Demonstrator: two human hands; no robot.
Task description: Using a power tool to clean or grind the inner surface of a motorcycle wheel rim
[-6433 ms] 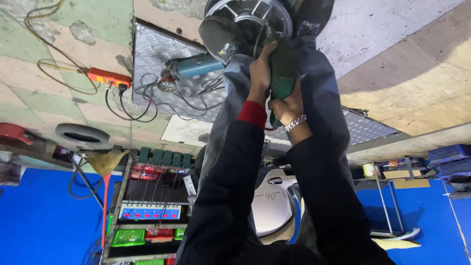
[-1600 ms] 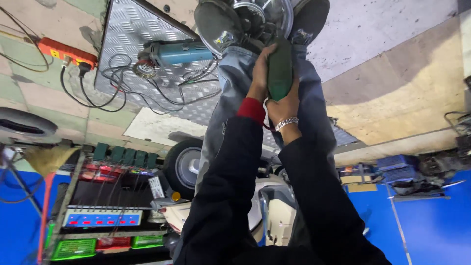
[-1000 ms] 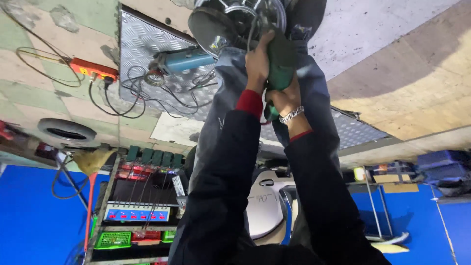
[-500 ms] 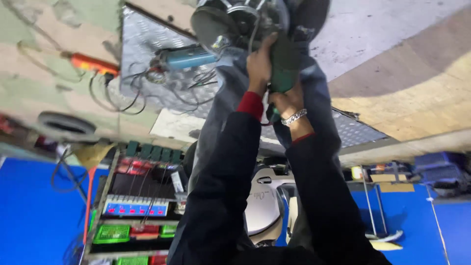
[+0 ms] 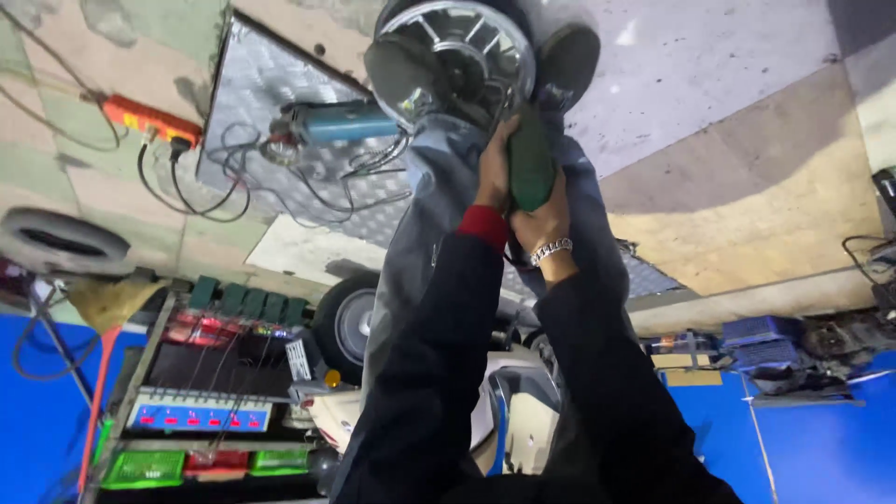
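Two hands: both reach to the upper middle of the frame, meeting on a green tool (image 5: 530,163) held against a spoked wheel (image 5: 455,58).
Left hand (image 5: 492,173): fingers wrapped on the near side of the green tool's body, red cuff showing just below the wrist.
Right hand (image 5: 544,224): fingers clamped round the tool's lower end, a metal bracelet (image 5: 551,250) at the wrist.
Step in hand: by my reading, the tool's head is being pressed to the wheel's rim or hub, so work on the wheel is under way rather than starting or ending.
Next move calls for: a firm two-handed hold and a steady angle, since the wheel looks braced only between the knees and a shoe (image 5: 567,58).
Nearby: a blue power tool (image 5: 341,121) with tangled cords lies on a chequered metal plate (image 5: 252,93) at upper left, well apart from the hands; an orange power strip (image 5: 149,119) sits beside it.
Hidden: the tool's working end is behind the hands and wheel, so its kind is unclear.
Cut off: the wheel's top edge leaves the frame.
Hard to make out: the shelf clutter at lower left.
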